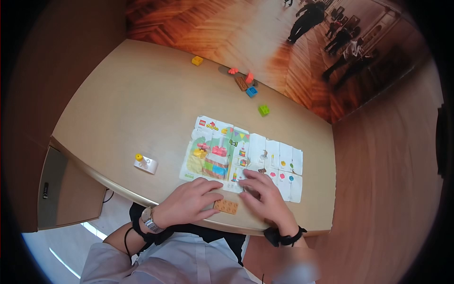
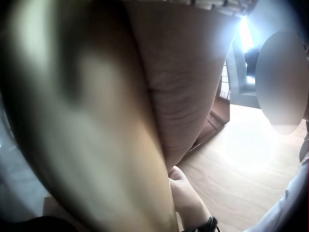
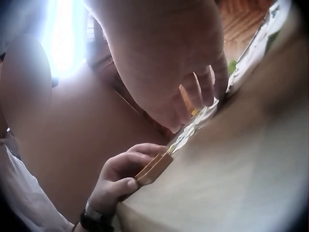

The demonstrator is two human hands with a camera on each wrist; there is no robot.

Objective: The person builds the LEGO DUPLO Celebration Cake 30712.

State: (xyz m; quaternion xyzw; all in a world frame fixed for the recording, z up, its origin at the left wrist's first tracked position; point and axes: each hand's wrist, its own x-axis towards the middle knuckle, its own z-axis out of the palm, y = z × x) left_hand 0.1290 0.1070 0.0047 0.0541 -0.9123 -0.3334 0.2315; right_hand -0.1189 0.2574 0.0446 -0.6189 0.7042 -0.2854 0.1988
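Near the table's front edge, my left hand (image 1: 191, 201) pinches the left end of a light orange brick (image 1: 226, 206) with round studs. The right wrist view shows that brick (image 3: 155, 170) tilted between the thumb and fingers of my left hand (image 3: 116, 175). Fingers of my right hand (image 1: 268, 201) are bent loosely over the lower edge of an unfolded, creased picture leaflet (image 1: 257, 146), to the right of the brick. In the right wrist view the fingertips of this hand (image 3: 169, 63) are at the leaflet; exact contact is unclear. The left wrist view hides the brick.
A white piece with a yellow top (image 1: 145, 164) stands at the left. Along the back lie a yellow brick (image 1: 197, 60), coral pieces (image 1: 249, 77), a brown piece (image 1: 241, 84), a blue brick (image 1: 251, 92) and a green brick (image 1: 264, 110). A picture panel (image 1: 265, 52) rises behind the table.
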